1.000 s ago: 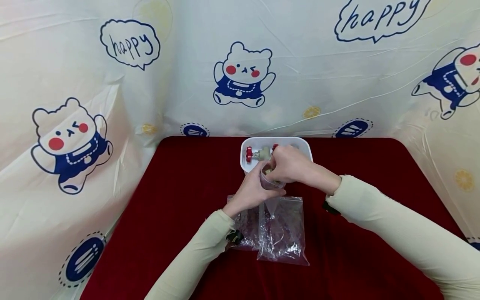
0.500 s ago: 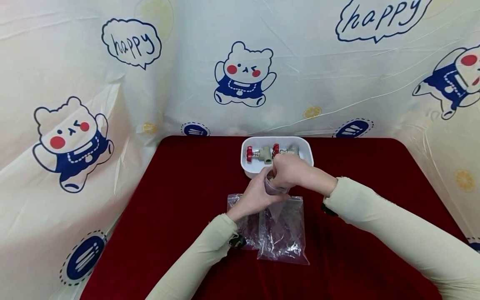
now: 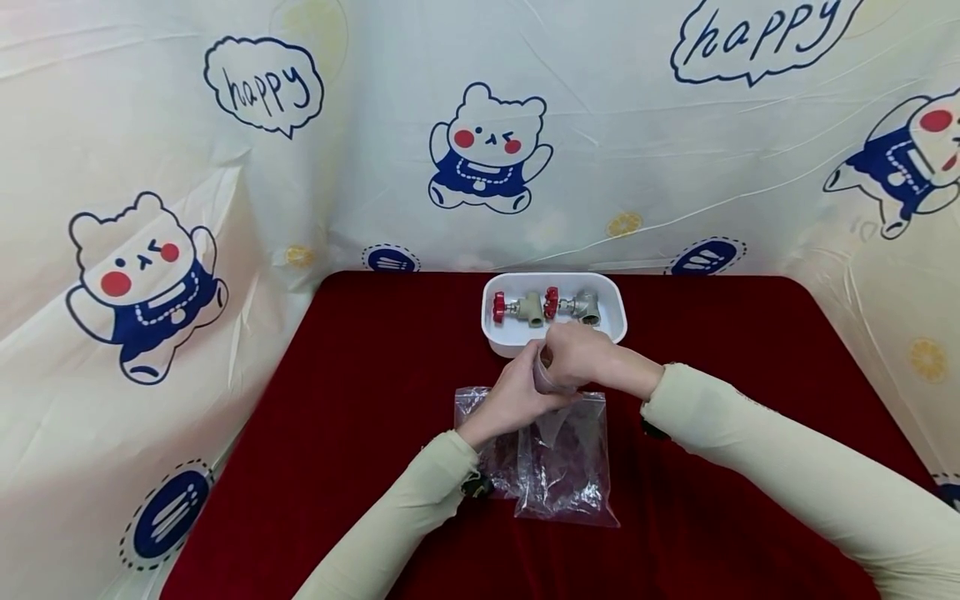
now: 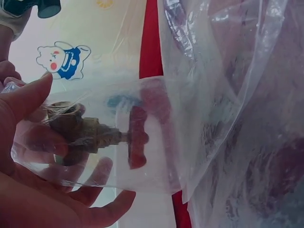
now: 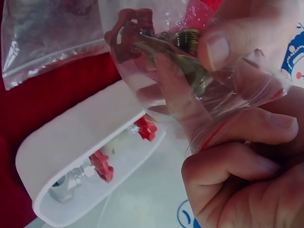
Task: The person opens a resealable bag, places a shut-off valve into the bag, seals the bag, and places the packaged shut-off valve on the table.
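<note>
A globe valve [image 4: 85, 133] with a brass-coloured body and a red handwheel [image 4: 137, 137] lies inside a clear zip bag [image 4: 161, 175]. My left hand [image 3: 513, 392] grips this bag around the valve body, thumb on one side and fingers on the other. At the bag's mouth, by its red seal line, my right hand [image 3: 581, 354] holds the plastic with curled fingers [image 5: 228, 166]. The handwheel end points down, away from the mouth. In the head view both hands mostly hide the valve.
Just beyond the hands stands a white tray [image 3: 510, 340] with a beige valve [image 3: 532, 310] and a silver valve [image 3: 585, 308], both red-wheeled. Flat clear zip bags [image 3: 570, 475] lie below the hands on the dark red cloth [image 3: 360, 383]. Printed curtains [image 3: 360, 167] surround the table.
Both hands with the bagged valve have drawn slightly towards me and right, away from the tray. The silver valve there is now uncovered. My right hand has closed in over the bag's mouth.
</note>
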Demonstrator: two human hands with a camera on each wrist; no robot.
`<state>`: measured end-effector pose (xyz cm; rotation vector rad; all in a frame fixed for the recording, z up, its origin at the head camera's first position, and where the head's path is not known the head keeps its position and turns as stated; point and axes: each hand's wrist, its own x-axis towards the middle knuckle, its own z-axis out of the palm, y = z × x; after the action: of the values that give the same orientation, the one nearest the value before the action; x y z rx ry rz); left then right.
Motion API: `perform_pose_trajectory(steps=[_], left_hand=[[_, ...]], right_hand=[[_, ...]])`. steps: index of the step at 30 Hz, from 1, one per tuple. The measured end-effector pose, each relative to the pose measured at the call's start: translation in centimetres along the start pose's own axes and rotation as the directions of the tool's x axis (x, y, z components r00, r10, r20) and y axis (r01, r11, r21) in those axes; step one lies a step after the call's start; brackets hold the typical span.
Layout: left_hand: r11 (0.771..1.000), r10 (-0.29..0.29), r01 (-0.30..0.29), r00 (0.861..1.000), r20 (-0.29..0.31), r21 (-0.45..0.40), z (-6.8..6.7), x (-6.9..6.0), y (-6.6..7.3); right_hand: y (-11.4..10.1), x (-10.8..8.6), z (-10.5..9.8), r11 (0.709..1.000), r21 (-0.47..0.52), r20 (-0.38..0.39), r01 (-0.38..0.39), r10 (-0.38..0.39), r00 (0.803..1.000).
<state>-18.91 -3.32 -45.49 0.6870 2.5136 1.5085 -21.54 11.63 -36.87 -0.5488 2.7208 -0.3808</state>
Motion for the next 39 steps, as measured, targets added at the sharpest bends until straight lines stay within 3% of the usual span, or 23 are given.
perform_pose_trajectory(steps=[6, 13, 20, 22, 25, 27, 29, 31, 35, 39], left_hand=[[1.0, -0.019, 0.019, 1.0, 0.012, -0.002, 0.1, 0.0, -0.1], [1.0, -0.015, 0.015, 1.0, 0.012, -0.006, 0.1, 0.0, -0.3], [0.999, -0.046, 0.047, 0.998, 0.039, -0.017, 0.2, -0.1, -0.3], [0.999, -0.05, 0.05, 0.998, 0.042, -0.013, 0.2, -0.1, -0.3], [0.999, -0.045, 0.045, 0.998, 0.038, -0.003, 0.2, 0.0, -0.5], [0.999, -0.043, 0.043, 0.999, 0.032, 0.0, 0.2, 0.1, -0.6], [0.999, -0.05, 0.05, 0.998, 0.031, 0.002, 0.1, 0.1, -0.6], [0.998, -0.061, 0.061, 0.998, 0.034, -0.002, 0.0, 0.2, -0.7], [0.998, -0.053, 0.054, 0.997, 0.056, -0.018, -0.4, 0.2, -0.7], [0.997, -0.049, 0.056, 0.991, 0.128, -0.045, -1.2, 0.4, -0.9]], right_hand=[[0.3, 0.2, 1.0, 0.999, 0.017, 0.015, -0.033, 0.033, 0.999], [0.6, 0.7, 1.6, 0.999, -0.002, 0.028, -0.036, 0.036, 0.999], [1.1, 1.3, 2.6, 1.0, -0.009, 0.045, -0.023, 0.023, 0.999], [3.8, 3.5, 5.0, 1.0, 0.0, 0.023, 0.031, -0.031, 0.999], [4.9, 4.5, 5.7, 0.999, 0.022, 0.036, 0.031, -0.032, 0.999], [4.9, 4.3, 5.2, 0.998, 0.058, 0.03, 0.03, -0.031, 0.999], [2.6, 1.9, 2.5, 0.997, 0.082, 0.006, 0.009, -0.01, 1.0], [2.0, 0.6, 1.4, 0.993, 0.112, -0.075, 0.041, -0.033, 0.997], [1.3, -1.5, -0.1, 0.987, 0.136, -0.25, 0.083, -0.047, 0.967], [1.7, -3.5, -0.2, 0.976, 0.193, -0.309, 0.099, -0.035, 0.95]])
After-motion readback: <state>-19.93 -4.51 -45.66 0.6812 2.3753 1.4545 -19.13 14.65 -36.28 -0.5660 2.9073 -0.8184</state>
